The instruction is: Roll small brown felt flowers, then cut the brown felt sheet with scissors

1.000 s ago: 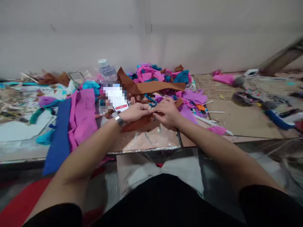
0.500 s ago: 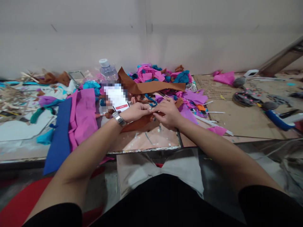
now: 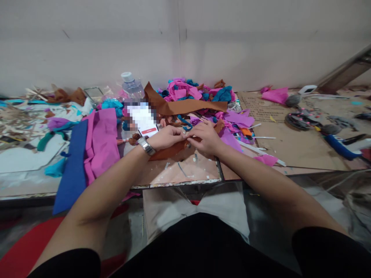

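My left hand (image 3: 169, 137), with a metal watch (image 3: 146, 145) at its wrist, pinches a strip of brown crepe paper (image 3: 166, 152). My right hand (image 3: 205, 136) meets it fingertip to fingertip and closes on the same strip. One end of the paper hangs below my left hand; another bit shows beyond my right hand. Fingers hide the part between them. Just past my left hand lies a phone (image 3: 144, 120) with a lit screen. Behind both hands stretches a longer brown paper strip (image 3: 191, 107).
Pink paper (image 3: 104, 139) and blue paper (image 3: 72, 162) overhang the table's front edge at left. A plastic bottle (image 3: 132, 87) stands behind the phone. Crumpled paper scraps (image 3: 185, 91) pile against the wall. White sticks (image 3: 257, 150), a dark pin dish (image 3: 300, 120) and cardboard (image 3: 284, 143) lie at right.
Both hands stay almost in place, with only a slight shift of the fingers on the brown paper strip. Nothing else visibly moves.
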The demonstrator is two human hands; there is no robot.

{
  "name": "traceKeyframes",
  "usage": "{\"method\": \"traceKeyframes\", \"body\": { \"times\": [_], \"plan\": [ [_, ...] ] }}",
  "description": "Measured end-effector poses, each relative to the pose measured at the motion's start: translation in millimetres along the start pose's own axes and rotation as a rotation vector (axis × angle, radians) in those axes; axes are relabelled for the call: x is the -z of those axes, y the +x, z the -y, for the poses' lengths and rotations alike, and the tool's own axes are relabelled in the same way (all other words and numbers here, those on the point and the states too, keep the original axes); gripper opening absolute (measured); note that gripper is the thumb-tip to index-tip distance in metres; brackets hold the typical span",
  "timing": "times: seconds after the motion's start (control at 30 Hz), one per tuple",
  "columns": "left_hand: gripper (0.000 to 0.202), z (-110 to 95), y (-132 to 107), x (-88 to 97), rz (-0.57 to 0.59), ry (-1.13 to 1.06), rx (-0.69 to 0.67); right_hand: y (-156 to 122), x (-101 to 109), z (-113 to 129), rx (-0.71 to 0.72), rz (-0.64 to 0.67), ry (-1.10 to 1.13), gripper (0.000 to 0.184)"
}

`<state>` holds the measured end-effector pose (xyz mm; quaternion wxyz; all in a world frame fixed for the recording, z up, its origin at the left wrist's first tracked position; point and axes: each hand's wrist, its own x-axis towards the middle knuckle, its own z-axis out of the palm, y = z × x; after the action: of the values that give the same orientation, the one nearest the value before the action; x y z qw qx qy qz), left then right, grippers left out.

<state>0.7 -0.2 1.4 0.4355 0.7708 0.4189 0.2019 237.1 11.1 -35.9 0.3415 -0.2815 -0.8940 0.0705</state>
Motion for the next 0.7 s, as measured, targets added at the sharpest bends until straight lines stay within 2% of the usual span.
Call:
{"method": "traceKeyframes", "body": {
  "times": [0.27,0.7],
  "plan": [
    [0.051,-1,0,-0.9,-0.056,0.18,-0.048,-1,-3,-4,-0.014,0.012,0.042,0.012],
    [0.039,-4,-2,-2.7,-0.075,0.284,-0.101,-1,-7,-10,-0.06,-0.022,0.165,0.009]
  ]
}}
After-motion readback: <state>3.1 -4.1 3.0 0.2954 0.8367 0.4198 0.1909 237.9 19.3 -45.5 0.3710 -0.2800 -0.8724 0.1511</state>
